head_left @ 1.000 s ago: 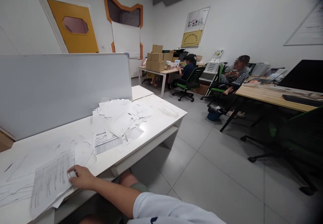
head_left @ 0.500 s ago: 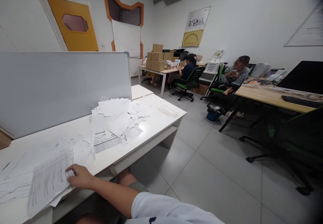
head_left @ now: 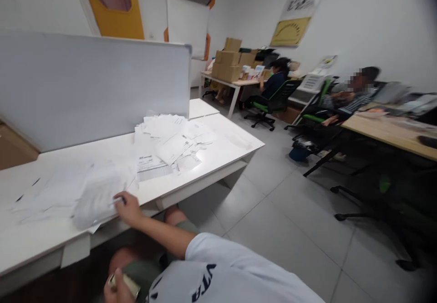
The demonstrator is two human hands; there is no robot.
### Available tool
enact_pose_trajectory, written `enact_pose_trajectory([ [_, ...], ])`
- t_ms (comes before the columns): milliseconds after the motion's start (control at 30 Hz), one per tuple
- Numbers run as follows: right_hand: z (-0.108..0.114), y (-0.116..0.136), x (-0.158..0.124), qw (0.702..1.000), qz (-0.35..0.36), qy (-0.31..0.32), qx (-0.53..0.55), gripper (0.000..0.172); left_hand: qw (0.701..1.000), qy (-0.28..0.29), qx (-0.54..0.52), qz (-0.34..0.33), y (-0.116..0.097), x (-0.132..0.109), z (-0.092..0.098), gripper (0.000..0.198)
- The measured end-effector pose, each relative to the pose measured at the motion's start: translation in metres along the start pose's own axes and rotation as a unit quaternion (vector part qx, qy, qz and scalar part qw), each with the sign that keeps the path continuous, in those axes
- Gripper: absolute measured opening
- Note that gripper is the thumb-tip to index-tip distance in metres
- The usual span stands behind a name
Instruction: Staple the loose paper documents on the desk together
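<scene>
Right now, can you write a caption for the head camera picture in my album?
Left hand on white papers at a white desk, right hand gripping a small pale object.

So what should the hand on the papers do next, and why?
Probably the right hand should nudge the loose pile of white papers back from the front edge of the white desk, because the pile sits right at that edge and one corner pokes past it, so sheets could slip to the floor.

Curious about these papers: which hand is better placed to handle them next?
Probably the right hand: it already touches the white papers at the desk edge; the left hand sits low, holding a small object.
</scene>
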State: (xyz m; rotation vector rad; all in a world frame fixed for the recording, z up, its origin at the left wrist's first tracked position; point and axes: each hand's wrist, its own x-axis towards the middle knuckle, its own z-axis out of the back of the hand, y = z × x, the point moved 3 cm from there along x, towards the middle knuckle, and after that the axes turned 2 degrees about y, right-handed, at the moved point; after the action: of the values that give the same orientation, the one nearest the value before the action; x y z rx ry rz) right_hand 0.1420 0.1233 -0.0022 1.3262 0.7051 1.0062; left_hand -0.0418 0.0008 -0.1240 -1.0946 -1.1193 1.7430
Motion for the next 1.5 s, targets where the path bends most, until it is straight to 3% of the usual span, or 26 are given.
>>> enact_pose_trajectory([
  [100, 0.033, -0.007, -0.039, 0.997, -0.052, -0.03, 0.052, 0.024, 0.986, 0.037, -0.152, 0.063, -0.014, -0.003, -0.002, 0.033],
  [133, 0.046, -0.012, -0.051, 0.994, -0.063, -0.052, 0.075, 0.021, 0.978, 0.066, -0.188, 0.063, -0.022, 0.001, -0.001, 0.034],
  [233, 0.079, -0.032, -0.079, 0.979, -0.099, -0.111, 0.142, 0.016, 0.96, 0.074, -0.263, 0.055, -0.047, 0.021, 0.007, 0.038],
  [333, 0.096, -0.046, -0.094, 0.966, -0.135, -0.113, 0.191, 0.031, 0.939, 0.135, -0.316, 0.025, -0.074, 0.037, 0.002, 0.042],
  [467, 0.11, -0.054, -0.104, 0.959, -0.174, -0.111, 0.193, 0.058, 0.922, 0.228, -0.308, 0.045, -0.088, 0.036, -0.028, 0.043],
  [567, 0.119, -0.059, -0.11, 0.964, -0.192, -0.092, 0.162, 0.057, 0.93, 0.233, -0.27, 0.087, -0.083, 0.026, -0.047, 0.049],
  [700, 0.133, -0.064, -0.12, 0.97, -0.202, -0.064, 0.117, 0.035, 0.931, 0.275, -0.229, 0.073, -0.082, 0.013, -0.059, 0.071],
  [900, 0.154, -0.057, -0.115, 0.967, -0.187, 0.003, 0.174, 0.024, 0.928, 0.315, -0.189, 0.066, -0.083, 0.002, -0.054, 0.082],
  [1067, 0.149, -0.05, -0.096, 0.943, -0.234, 0.113, 0.207, 0.024, 0.922, 0.356, -0.144, 0.055, -0.084, -0.007, -0.051, 0.076],
  [1167, 0.166, -0.035, -0.082, 0.983, -0.145, 0.054, 0.1, 0.013, 0.915, 0.365, -0.164, 0.04, -0.097, -0.015, -0.055, 0.071],
  [1267, 0.208, 0.008, -0.074, 0.995, 0.031, -0.066, -0.066, 0.017, 0.904, 0.366, -0.22, 0.022, -0.113, -0.02, -0.059, 0.066],
  [1400, 0.258, 0.076, -0.056, 0.922, 0.153, -0.142, -0.327, 0.023, 0.9, 0.367, -0.233, 0.031, -0.109, -0.023, -0.062, 0.06],
  [1500, 0.267, 0.089, -0.031, 0.871, 0.167, -0.105, -0.45, 0.026, 0.9, 0.357, -0.239, 0.078, -0.083, -0.03, -0.063, 0.06],
])
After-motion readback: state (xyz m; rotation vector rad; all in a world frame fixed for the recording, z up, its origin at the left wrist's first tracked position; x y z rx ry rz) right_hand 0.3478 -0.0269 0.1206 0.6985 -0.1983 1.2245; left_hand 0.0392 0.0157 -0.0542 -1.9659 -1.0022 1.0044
